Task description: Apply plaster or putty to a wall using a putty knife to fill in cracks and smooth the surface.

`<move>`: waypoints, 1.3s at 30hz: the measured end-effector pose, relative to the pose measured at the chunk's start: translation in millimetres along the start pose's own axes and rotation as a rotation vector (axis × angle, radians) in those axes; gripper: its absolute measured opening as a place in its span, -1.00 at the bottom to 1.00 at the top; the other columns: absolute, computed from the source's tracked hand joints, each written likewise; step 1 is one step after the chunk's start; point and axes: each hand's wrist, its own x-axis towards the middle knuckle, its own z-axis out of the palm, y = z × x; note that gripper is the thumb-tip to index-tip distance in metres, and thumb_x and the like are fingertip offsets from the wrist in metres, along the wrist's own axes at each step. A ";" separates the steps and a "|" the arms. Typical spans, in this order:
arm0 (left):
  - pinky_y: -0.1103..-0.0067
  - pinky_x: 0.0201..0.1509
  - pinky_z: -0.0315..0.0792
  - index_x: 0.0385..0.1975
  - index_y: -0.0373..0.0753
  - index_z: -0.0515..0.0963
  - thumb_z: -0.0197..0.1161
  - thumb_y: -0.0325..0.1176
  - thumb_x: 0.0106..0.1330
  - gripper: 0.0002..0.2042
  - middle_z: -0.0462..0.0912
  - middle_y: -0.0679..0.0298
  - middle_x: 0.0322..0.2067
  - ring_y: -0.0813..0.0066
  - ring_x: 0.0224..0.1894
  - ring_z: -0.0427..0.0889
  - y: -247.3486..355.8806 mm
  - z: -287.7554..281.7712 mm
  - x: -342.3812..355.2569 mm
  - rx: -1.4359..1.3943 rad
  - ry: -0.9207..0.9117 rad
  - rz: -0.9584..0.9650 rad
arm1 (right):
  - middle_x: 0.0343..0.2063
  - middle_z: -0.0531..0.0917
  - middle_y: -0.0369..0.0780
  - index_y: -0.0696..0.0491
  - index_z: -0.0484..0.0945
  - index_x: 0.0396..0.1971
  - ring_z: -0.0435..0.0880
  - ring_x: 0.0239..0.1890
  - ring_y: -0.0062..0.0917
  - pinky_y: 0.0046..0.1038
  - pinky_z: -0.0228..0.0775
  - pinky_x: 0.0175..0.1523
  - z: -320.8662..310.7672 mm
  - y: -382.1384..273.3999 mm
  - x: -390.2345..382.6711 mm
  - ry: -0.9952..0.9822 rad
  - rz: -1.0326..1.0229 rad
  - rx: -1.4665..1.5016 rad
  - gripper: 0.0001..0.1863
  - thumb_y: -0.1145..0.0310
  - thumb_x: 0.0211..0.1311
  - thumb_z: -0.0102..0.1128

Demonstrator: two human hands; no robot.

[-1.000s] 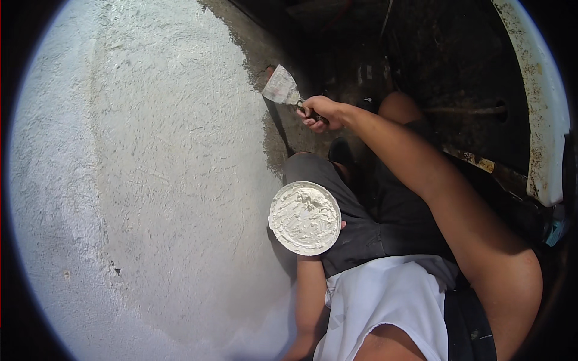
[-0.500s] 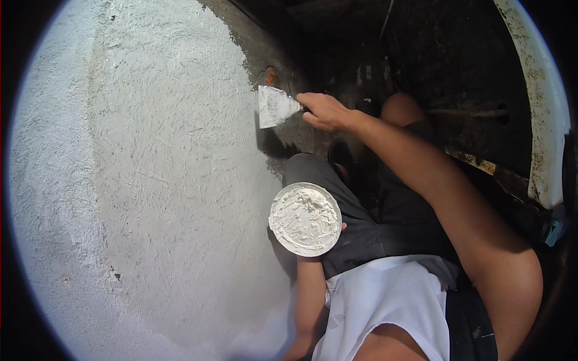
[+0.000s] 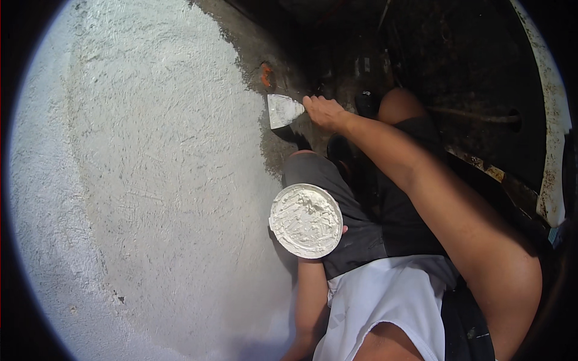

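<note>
My right hand is closed around the handle of a wide putty knife, its blade coated with white paste. The blade stands by the ragged right border of the white-coated wall, over a bare grey strip, casting a dark shadow below it. Whether its edge touches the wall I cannot tell. Near my left thigh, a round white lid spread with thick white putty rests on my left hand. Only a fingertip shows past the lid's right rim; the other fingers are hidden beneath.
An orange patch marks the bare grey wall just above the blade. My bent knees are close to the wall. At the far right curves a white, rust-spotted edge, with a worn bar lower down and dark ground between.
My right hand and the putty knife have shifted slightly down and right, off the white coat's border toward the grey strip. The lid has hardly moved.
</note>
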 end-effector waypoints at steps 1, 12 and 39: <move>-0.09 0.71 -0.13 0.62 0.09 0.14 0.18 0.47 0.30 -0.04 0.21 0.34 0.59 0.13 0.66 0.05 0.0 0.7 -0.1 0.018 -0.043 0.008 | -0.08 0.67 0.08 0.17 0.40 -0.08 0.66 0.07 0.10 0.08 0.51 0.12 -0.9 0.8 -2.8 -0.048 0.039 0.032 -0.80 0.42 0.45 -0.12; -0.25 0.68 -0.23 0.61 0.22 0.22 0.26 0.62 0.06 0.08 0.17 0.33 0.62 -0.03 0.68 -0.03 -12.5 -7.9 2.4 0.045 -0.022 0.086 | -0.02 0.64 0.01 0.09 0.45 -0.02 0.66 0.10 -0.06 0.03 0.49 0.10 -13.8 -68.2 3.9 0.063 -0.197 -0.005 -0.79 0.41 0.42 -0.01; -0.18 0.69 -0.19 0.61 0.21 0.18 0.28 0.56 0.07 0.08 0.17 0.29 0.61 0.03 0.67 0.01 -6.2 -6.4 0.5 0.244 0.036 0.111 | 0.02 0.64 0.02 0.12 0.39 -0.02 0.63 0.15 0.00 0.11 0.48 0.12 14.2 -26.9 -0.9 -0.066 0.037 -0.022 -0.80 0.39 0.46 -0.06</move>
